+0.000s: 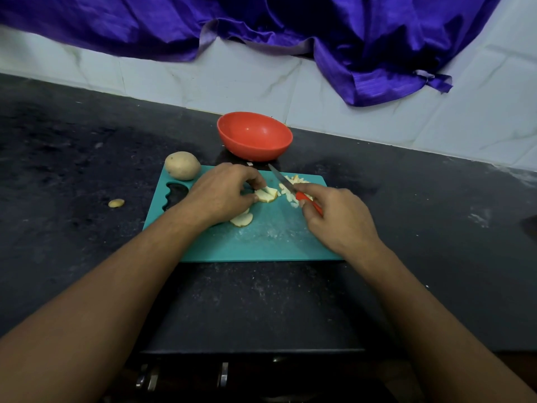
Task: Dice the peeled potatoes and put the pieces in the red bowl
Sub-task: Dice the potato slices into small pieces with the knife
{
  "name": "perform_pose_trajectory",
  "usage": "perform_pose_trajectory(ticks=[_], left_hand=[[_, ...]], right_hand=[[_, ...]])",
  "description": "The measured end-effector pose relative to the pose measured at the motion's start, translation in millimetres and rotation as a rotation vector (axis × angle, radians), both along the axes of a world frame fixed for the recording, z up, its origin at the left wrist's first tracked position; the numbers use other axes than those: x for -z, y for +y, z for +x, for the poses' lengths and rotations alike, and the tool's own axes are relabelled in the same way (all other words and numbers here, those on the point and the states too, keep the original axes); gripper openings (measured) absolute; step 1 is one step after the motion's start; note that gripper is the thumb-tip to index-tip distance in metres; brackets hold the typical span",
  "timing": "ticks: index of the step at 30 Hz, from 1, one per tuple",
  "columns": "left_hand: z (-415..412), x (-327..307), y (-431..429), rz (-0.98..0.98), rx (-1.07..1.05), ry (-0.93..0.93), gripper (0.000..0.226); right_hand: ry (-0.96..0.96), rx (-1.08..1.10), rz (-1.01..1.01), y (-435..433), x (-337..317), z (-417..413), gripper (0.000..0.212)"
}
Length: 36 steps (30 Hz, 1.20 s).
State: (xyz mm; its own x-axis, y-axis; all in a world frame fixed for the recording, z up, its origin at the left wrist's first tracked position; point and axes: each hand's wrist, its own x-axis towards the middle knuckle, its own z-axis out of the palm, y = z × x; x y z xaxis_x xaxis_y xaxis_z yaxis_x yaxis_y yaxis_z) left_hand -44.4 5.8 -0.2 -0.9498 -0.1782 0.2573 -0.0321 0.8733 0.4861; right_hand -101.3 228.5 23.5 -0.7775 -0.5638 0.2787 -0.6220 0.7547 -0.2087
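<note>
On the teal cutting board [261,242], my left hand [220,193] pinches a stack of potato slices [266,195]. My right hand [340,216] grips a knife [283,180] by its red handle, the blade pointing up-left just right of the slices. A pile of diced potato pieces [293,187] lies under and around the blade. One more slice [241,220] lies below my left hand. A whole potato [182,165] sits at the board's far left corner. The red bowl [254,135] stands behind the board and looks empty.
A small potato bit [116,203] lies on the dark counter [72,170] left of the board. A tiled wall [377,112] with purple cloth [290,24] hanging on it runs behind the counter. Drawer handles [223,373] show below the counter's front edge.
</note>
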Motion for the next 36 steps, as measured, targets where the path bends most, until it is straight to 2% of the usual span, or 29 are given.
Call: perform_pose_trajectory(ticks=[7,13,26,36], left_hand=[[-0.7,-0.5,-0.3,-0.011,0.029,0.011,0.03],[-2.9,0.1,-2.9,-0.107,0.134,-0.01,0.05],[-9.8,2.3,-7.9,-0.145,0.159,0.001,0.033],[-9.1,0.3,13.4,-0.187,-0.072,0.086,0.026]], right_hand=[[-0.03,-0.044,0.064,-3.9,8.7,1.5,0.041],[0.027,-0.158,0.121,-5.4,7.2,-10.6,0.042],[-0.093,-0.013,-0.164,0.4,5.4,-11.5,0.034],[-0.129,0.071,-0.201,-4.7,5.8,6.5,0.035]])
